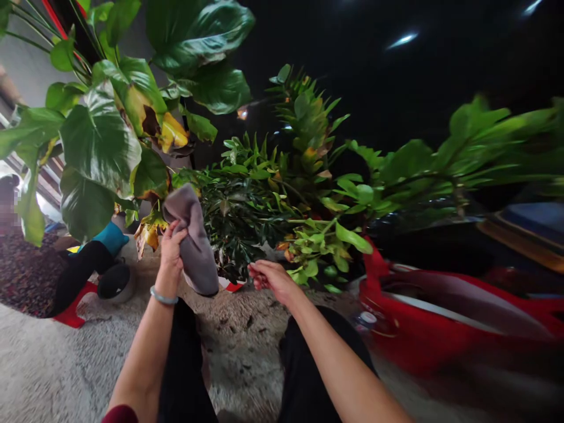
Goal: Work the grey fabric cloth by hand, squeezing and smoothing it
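My left hand (171, 249), with a pale bangle on its wrist, is closed on a grey fabric piece (198, 247). The piece is long, soft-looking and slipper-shaped, held upright with a fold near its top; its exact kind is not clear. To its right, my right hand (273, 279) is held apart from it over the floor. Its fingers are pinched together, and whatever they hold, if anything, is too small to make out. Dark green leafy plants (238, 217) stand just beyond both hands.
A large-leaved plant (101, 129) with yellowed, browned leaves overhangs the left. A red bag (423, 317), blurred, stands at right. At left, a person in patterned clothing (26, 276) sits by a dark bowl (115, 282) and a red stool (77, 308). Rough concrete floor (242, 364) lies below.
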Tool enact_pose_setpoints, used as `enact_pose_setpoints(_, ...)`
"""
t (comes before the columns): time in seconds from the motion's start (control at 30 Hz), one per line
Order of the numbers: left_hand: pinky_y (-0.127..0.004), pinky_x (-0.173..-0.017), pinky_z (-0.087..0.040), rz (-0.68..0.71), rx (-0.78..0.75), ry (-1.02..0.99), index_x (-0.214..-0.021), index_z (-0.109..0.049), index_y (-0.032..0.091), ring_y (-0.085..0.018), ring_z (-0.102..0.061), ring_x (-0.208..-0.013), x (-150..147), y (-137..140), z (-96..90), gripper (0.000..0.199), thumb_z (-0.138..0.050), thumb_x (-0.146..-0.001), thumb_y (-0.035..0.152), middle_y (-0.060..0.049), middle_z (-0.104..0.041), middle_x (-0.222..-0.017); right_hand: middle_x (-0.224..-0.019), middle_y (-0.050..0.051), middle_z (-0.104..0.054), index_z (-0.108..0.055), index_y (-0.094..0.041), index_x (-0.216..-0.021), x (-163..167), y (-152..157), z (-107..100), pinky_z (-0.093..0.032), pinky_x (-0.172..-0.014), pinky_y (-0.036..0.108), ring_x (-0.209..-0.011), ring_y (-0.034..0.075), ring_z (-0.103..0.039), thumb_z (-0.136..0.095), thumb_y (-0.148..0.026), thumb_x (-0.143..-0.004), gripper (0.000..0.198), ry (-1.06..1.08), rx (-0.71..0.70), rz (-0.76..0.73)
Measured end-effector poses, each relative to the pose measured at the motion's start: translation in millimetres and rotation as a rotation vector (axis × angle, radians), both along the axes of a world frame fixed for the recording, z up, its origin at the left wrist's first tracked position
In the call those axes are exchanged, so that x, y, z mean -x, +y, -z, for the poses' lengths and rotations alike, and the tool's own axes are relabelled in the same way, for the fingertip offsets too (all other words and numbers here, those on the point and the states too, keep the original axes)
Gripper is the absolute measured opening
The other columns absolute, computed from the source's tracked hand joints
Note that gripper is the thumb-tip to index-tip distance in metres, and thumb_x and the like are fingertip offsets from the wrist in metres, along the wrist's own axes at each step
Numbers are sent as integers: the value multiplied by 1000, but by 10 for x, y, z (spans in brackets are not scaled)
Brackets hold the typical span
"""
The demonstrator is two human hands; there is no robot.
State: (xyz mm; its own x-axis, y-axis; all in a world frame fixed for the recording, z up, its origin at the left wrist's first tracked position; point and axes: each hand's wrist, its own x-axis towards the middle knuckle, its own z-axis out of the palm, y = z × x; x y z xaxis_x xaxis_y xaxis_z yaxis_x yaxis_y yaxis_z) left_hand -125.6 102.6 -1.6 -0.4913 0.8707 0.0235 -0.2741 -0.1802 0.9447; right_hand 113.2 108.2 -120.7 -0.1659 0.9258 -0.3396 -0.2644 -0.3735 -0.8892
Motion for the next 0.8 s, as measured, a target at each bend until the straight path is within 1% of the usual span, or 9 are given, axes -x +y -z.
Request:
enact_pose_setpoints(0.07, -24, -62, -50, 61, 195, 16, -105, -68, 18, -14, -64, -66, -88, -100, 275, 55, -79, -51, 19, -1, -72, -85, -58, 0, -67, -65, -17, -65, -3, -7, -13, -44, -40, 18, -41, 9, -55, -70, -21, -79, 16, -28, 15, 16)
enact_pose_setpoints(0.17, -26, -55, -48, 274, 365, -62, -106, -63, 20, -16, -61, -56, -136, -533, 581, 57, -80, -51, 22, 1, -69, -73, -58, 1, -67, -68, -16, -67, -47, -1, -9, -44, -40, 18, -41, 8, -55, -67, -19, -82, 16, -54, 29, 16)
enact_pose_setpoints(0.23, -27, -57, -50, 344, 328, -121, -101, -62, 21, -16, -62, -58, -100, -782, 548, 54, -82, -51, 22, 1, -70, -76, -58, 1, -67, -68, -15, -67, -79, 12, 5, -44, -39, 18, -41, 9, -55, -68, -19, -82, 15, -55, 35, 6)
enact_pose_setpoints(0.3, -26, -60, -52, 346, 197, -127, -98, -62, 22, -16, -64, -63, -51, -841, 332, 52, -84, -52, 23, 1, -71, -84, -58, 1, -66, -69, -15, -68, -92, 28, 20, -45, -40, 19, -41, 9, -55, -70, -20, -80, 13, -47, 28, -5)
enact_pose_setpoints(0.4, -24, -66, -53, 283, -41, -84, -102, -64, 24, -16, -66, -74, -38, -552, -59, 55, -86, -52, 26, 1, -70, -94, -58, 1, -66, -68, -15, -69, -70, 35, 32, -45, -41, 19, -41, 8, -54, -71, -21, -78, 11, -9, 6, -8)
enact_pose_setpoints(0.47, -26, -73, -54, 242, -106, -63, -109, -65, 24, -17, -67, -82, -88, -267, -170, 59, -85, -53, 27, 0, -70, -102, -58, 1, -66, -66, -16, -68, -45, 28, 30, -44, -40, 19, -41, 9, -54, -71, -22, -78, 12, 24, -5, 1)
enact_pose_setpoints(0.6, -26, -72, -53, 192, 90, -10, -110, -66, 20, -17, -66, -80, -232, -104, 145, 58, -81, -53, 22, -4, -72, -101, -58, 1, -67, -65, -17, -68, -44, 15, 11, -42, -39, 20, -40, 9, -54, -71, -23, -77, 13, 0, 19, 28)
enact_pose_setpoints(0.7, -26, -61, -50, 334, 265, -73, -104, -64, 21, -15, -61, -63, -277, -418, 495, 54, -79, -52, 22, 1, -70, -81, -59, 1, -67, -65, -17, -67, -84, 22, 1, -43, -40, 20, -41, 10, -55, -69, -22, -77, 11, -56, 46, 25)
enact_pose_setpoints(0.8, -25, -59, -48, 423, 231, -134, -99, -63, 23, -14, -59, -61, -339, -673, 481, 51, -79, -51, 21, 3, -68, -78, -57, 1, -65, -60, -18, -62, -106, 24, -2, -43, -40, 20, -41, 10, -54, -67, -20, -74, 14, -68, 47, 12)
